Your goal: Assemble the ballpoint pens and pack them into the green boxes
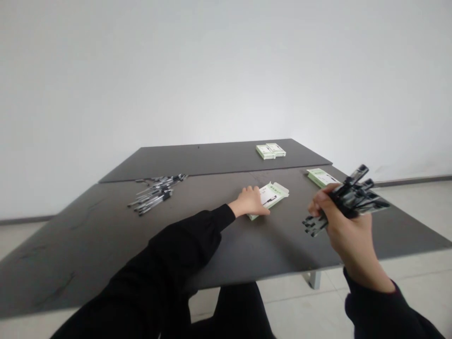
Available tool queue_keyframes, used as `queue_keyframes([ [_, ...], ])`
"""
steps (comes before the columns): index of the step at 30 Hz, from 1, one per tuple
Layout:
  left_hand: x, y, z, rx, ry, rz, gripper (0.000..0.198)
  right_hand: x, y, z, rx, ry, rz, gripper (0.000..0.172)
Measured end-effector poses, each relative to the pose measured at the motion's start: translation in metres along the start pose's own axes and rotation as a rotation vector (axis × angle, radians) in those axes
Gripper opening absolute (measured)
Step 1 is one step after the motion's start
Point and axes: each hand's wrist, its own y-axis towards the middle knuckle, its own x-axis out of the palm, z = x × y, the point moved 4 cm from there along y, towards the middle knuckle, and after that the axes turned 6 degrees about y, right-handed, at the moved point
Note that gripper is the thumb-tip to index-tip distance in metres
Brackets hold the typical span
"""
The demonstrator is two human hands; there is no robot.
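Note:
My left hand [250,201] is closed round the near end of a white and green pen box [273,194], which lies on the dark table with its far flap open. To the right, my right hand [341,214] is raised over the table and grips a bundle of several black-capped clear pens [355,193]. The pens point in slightly different directions. Behind the right hand lies another white and green box [322,177], partly hidden by the hand and pens.
A loose pile of several pens [155,193] lies on the left half of the dark table [116,235]. Stacked white and green boxes [271,150] stand at the far side, beyond a seam in the tabletop. A pale wall rises behind the table.

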Motion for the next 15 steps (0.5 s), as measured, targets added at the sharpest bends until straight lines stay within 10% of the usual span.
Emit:
queue_keyframes([
  [6,-0.012,-0.086,-0.055,0.179,-0.359,0.286,0.080,0.092,0.019,-0.019,-0.169,0.215,-0.074,0.016],
  [15,-0.016,-0.132,-0.090,0.106,-0.548,0.604,0.063,0.175,0.016,-0.037,-0.283,0.184,-0.030,0.017],
])
